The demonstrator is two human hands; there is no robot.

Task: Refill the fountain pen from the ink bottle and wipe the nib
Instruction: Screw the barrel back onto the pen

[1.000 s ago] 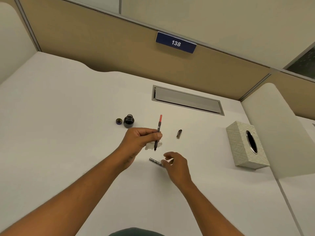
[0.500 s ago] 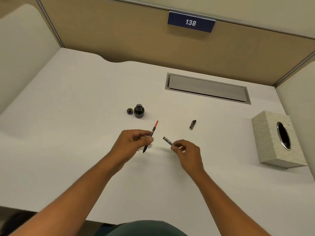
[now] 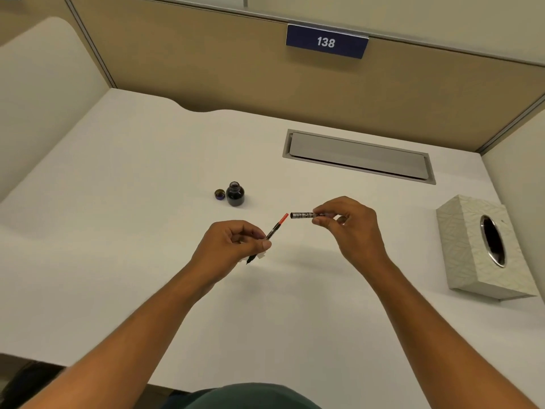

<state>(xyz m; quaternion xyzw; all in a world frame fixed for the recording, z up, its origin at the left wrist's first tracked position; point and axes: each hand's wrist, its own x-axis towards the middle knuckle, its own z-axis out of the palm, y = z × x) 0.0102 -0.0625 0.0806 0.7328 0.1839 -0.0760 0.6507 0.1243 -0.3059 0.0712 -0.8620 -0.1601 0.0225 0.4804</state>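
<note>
My left hand (image 3: 233,246) pinches the pen's inner section (image 3: 275,227), a thin black piece with a red converter end pointing up and right and the dark nib (image 3: 250,260) pointing down. A scrap of white tissue (image 3: 261,255) shows under the fingers. My right hand (image 3: 351,228) holds the patterned pen barrel (image 3: 303,215) level above the desk, its open end facing the red tip a short gap away. The open ink bottle (image 3: 235,194) stands behind my left hand, with its cap (image 3: 219,194) lying just to its left.
A white tissue box (image 3: 483,249) sits at the right edge of the white desk (image 3: 118,231). A grey cable hatch (image 3: 358,156) lies at the back. Tan partition walls with a "138" plate (image 3: 326,41) enclose the desk.
My right hand picked the barrel up off the desk and raised it to the right of the red tip. The left hand tilted the pen section. The pen cap is now hidden behind my right hand.
</note>
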